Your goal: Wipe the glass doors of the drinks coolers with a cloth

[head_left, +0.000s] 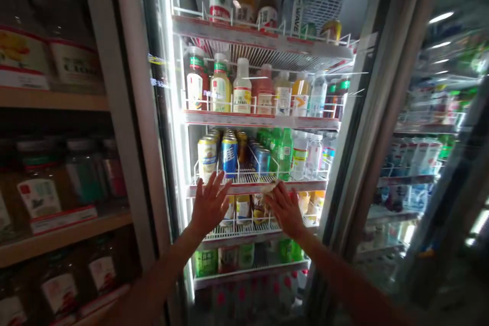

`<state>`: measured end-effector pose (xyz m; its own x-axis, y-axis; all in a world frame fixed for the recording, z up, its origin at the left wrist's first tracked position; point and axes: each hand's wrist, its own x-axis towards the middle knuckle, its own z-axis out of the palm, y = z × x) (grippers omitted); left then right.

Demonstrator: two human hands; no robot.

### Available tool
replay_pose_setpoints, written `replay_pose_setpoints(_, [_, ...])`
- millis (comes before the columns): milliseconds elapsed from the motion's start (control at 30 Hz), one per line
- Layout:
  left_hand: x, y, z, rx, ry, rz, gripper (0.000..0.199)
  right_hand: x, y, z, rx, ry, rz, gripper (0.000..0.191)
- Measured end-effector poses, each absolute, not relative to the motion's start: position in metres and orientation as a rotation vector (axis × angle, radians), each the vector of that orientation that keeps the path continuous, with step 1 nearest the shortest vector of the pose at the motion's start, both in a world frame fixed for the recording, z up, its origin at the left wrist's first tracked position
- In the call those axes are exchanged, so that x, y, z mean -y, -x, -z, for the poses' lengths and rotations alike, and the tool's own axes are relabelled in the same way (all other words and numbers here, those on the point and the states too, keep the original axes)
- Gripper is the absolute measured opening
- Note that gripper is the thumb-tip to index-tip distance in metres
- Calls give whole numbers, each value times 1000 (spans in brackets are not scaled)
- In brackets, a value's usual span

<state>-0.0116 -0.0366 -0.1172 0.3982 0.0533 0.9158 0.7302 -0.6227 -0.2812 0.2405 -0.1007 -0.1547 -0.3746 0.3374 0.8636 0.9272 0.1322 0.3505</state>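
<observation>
Well, nearest in view, both bare forearms reach up from the bottom corners, and the left hand (209, 205) stands open, its fingers (217, 183) spread and clenching nothing, the fingertips level with the front edge of a white wire shelf (255, 187) in a lit drinks cooler. The right hand (286, 210) is also spread, just beside the left, with a pale crumpled scrap (270, 187) at its fingertips against that same shelf edge. Whether it grasps the scrap or only touches it, I cannot tell, and what the scrap is made of is unclear.

On that shelf, just above the hands, stand a pale gold can (207, 158), a blue-and-white can (229, 157) and green bottles (284, 155). Below the hands, a lower wire shelf (239, 234) carries small bottles, with green-labelled drinks (206, 262) on the shelf beneath it. Higher up, a row of juice bottles (242, 89) stands behind a wire rail, and the top shelf (260, 35) holds more bottles.

Off to the left, wooden shelves (53, 99) carry labelled jars (40, 183) in shadow. To the right, a neighbouring cooler (420, 163) shows more drinks behind reflective glass.
</observation>
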Motion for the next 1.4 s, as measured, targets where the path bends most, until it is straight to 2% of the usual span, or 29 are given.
replay_pose_setpoints(100, [37,36,126,744,1914,1255,56,88,-226,103,1600,1230,1236,43])
replay_pose_setpoints(167, [38,50,131,795,1889,1230,54,81,-209,94,1607,1226,1216,44])
replay_pose_setpoints(267, [39,68,140,877,1880,1167,50,79,-178,131,1929,1095,1203,42])
replay_pose_setpoints(367, [40,83,148,927,1885,1116,47,79,-156,170,2201,857,1214,33])
replay_pose_setpoints(433, [41,92,152,938,1888,1105,47,75,-145,162,2197,822,1230,33])
replay_pose_setpoints(600, [41,100,158,971,1898,1128,52,60,-116,95,1860,1071,1181,47])
replay_pose_setpoints(833, [41,108,159,968,1901,1165,53,64,-94,137,2266,739,1296,42])
replay_pose_setpoints(1033, [43,109,148,988,1867,1199,56,51,-92,63,1897,982,1237,46])
replay_pose_setpoints(1267, [53,93,135,951,1892,1295,59,59,-97,90,2254,753,1287,46])
replay_pose_setpoints(1400, [51,84,120,985,1903,1339,57,48,-95,28,2002,941,1253,48])
